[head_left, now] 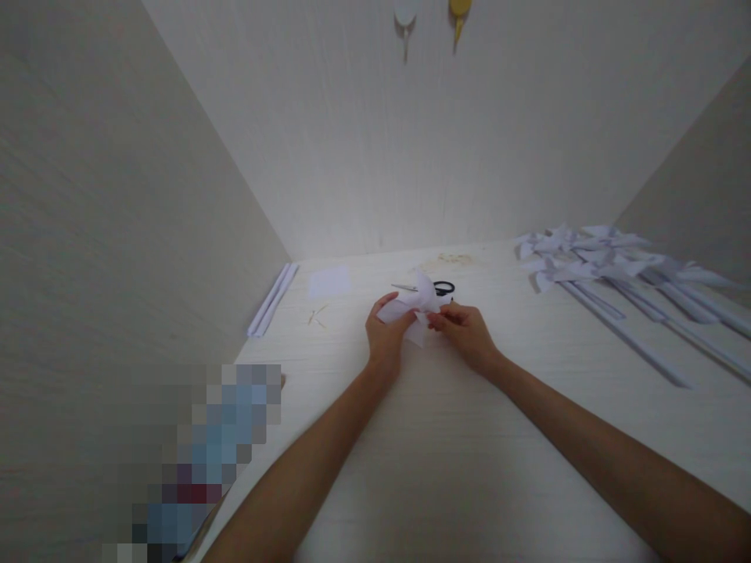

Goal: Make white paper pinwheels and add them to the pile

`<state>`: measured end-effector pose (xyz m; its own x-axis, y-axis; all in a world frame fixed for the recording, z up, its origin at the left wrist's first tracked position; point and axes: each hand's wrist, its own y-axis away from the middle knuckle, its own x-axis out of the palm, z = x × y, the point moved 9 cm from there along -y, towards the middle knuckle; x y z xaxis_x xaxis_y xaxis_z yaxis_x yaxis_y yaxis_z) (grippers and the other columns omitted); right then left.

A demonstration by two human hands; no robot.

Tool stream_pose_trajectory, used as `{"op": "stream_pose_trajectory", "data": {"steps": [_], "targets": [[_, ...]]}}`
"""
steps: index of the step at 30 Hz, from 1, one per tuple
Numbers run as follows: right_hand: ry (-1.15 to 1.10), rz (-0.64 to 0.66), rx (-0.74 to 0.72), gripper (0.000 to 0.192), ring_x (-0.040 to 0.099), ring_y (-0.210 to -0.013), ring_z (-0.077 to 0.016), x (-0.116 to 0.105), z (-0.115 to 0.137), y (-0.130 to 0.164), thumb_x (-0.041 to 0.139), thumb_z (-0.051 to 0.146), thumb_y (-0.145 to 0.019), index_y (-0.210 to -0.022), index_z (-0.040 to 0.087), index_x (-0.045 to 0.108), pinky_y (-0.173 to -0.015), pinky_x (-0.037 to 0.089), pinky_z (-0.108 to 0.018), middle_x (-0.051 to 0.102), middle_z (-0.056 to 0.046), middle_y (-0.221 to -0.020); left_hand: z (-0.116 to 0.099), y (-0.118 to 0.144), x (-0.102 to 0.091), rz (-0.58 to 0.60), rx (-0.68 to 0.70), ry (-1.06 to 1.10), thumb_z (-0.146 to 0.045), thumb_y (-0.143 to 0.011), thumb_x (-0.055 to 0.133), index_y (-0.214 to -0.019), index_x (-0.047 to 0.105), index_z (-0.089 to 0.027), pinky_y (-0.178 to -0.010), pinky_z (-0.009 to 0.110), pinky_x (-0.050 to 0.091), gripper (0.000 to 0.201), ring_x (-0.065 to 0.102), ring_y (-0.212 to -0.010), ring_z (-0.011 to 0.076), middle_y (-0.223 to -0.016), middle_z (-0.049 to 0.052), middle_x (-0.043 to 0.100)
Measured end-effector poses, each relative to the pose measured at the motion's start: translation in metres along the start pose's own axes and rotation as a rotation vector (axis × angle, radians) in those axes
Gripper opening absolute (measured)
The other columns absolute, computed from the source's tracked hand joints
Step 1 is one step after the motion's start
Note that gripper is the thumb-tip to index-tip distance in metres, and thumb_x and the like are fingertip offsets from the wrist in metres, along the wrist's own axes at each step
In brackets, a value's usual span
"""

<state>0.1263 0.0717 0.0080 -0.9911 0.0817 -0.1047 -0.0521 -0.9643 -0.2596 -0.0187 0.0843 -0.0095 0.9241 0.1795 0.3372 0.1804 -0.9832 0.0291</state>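
Observation:
Both my hands meet over the middle of a white table [446,438] and hold a folded white paper piece [418,301], shaped like a pinwheel head. My left hand [386,332] grips its left side from below. My right hand [466,328] pinches its right edge with the fingertips. Just behind the paper lie scissors [437,288] with black handles, partly hidden by it.
Several finished white paper pinwheels on rolled paper sticks [616,270] lie at the right. Rolled paper sticks [271,301] lie by the left wall, with a white paper square [329,281] and small wooden picks [317,315] nearby. Two hooks [431,19] hang on the back wall.

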Motion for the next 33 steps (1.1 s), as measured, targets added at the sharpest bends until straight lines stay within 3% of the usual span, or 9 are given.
{"op": "stream_pose_trajectory", "data": {"steps": [9,33], "targets": [[-0.069,-0.067,0.091,0.021,0.048,-0.052,-0.0108,-0.0016,-0.0045,0.0027,0.068,0.035,-0.055,-0.060,0.016,0.061,-0.050,0.035,-0.024,0.057,0.000,-0.058,0.0001,0.0022,0.0007,-0.023,0.011,-0.034,-0.016,-0.046,0.070,-0.091,0.055,-0.016,-0.060,0.025,0.044,0.047,0.055,-0.063,0.0115,-0.071,-0.001,0.059],[-0.051,-0.142,0.102,0.024,0.046,-0.047,-0.0106,-0.0043,-0.0058,0.0042,0.063,0.039,-0.061,-0.058,0.016,0.058,-0.045,0.035,-0.024,0.056,0.001,-0.055,0.0009,0.0056,0.0037,-0.054,0.004,-0.035,-0.019,-0.046,0.072,-0.092,0.054,-0.016,-0.061,0.026,0.045,0.049,0.055,-0.063,0.0118,-0.070,0.000,0.059]]}}
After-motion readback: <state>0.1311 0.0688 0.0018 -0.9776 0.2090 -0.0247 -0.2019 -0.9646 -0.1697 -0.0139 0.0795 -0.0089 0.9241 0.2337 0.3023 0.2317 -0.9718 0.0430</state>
